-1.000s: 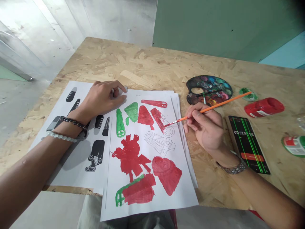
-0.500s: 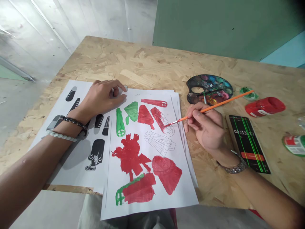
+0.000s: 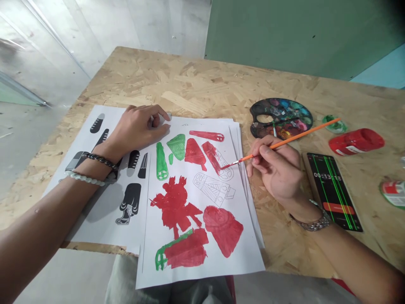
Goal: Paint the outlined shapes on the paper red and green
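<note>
In the head view, my right hand [image 3: 278,166] pinches a thin orange paintbrush [image 3: 294,137]. Its red-loaded tip touches a partly painted outline on the white drawing sheet [image 3: 190,280]. Red and green painted shapes cover much of that sheet, and one outlined figure [image 3: 213,188] in its middle is bare of paint. My left hand [image 3: 142,124] rests across the upper left of the papers, thumb and forefinger apart, other fingers curled, with nothing visible in it. Beneath my left forearm lies a second sheet [image 3: 95,223] printed with black-and-grey figures.
Right of the papers lies a dark paint palette [image 3: 280,112] with mixed colours. Near it are a small green-stained lid [image 3: 335,124], a red paint bottle [image 3: 357,142], a phone [image 3: 333,192] showing a timer, and a green-and-red container [image 3: 394,194]. The wooden table's front edge [image 3: 95,248] runs below.
The brush tip has shifted slightly down and right along the outline, and the red there reaches a little further. My left hand stays in place on the papers. The whole view has shifted slightly.
</note>
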### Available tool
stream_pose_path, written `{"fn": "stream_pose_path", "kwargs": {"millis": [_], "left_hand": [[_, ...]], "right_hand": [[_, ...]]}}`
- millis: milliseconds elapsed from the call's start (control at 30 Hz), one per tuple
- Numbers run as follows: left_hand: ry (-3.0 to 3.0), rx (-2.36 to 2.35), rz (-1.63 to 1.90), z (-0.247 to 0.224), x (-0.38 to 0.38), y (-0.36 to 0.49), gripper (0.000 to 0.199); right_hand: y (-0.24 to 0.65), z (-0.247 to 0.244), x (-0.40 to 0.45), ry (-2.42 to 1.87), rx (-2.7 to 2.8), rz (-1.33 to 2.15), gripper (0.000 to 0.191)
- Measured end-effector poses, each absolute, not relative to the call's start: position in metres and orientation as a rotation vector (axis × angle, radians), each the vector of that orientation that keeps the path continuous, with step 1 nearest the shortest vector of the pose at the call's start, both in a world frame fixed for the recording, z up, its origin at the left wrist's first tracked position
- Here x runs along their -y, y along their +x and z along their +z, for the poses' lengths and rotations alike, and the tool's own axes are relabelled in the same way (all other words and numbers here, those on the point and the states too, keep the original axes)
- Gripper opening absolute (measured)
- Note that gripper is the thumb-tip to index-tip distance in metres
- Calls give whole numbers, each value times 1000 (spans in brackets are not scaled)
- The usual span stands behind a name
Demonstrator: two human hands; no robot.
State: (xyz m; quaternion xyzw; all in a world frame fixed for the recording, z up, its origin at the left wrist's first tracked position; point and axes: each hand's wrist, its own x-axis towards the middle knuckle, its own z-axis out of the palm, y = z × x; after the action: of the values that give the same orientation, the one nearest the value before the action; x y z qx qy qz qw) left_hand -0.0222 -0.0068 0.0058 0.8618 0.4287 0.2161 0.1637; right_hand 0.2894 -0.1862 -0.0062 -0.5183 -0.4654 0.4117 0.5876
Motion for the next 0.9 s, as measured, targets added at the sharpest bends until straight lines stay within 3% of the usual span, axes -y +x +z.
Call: {"fn": "stream_pose_path", "kwargs": {"millis": [900], "left_hand": [[2444, -1226, 552, 10, 10, -20, 31]], "right_hand": [[288, -6, 187, -1165, 1091, 1034, 28]]}}
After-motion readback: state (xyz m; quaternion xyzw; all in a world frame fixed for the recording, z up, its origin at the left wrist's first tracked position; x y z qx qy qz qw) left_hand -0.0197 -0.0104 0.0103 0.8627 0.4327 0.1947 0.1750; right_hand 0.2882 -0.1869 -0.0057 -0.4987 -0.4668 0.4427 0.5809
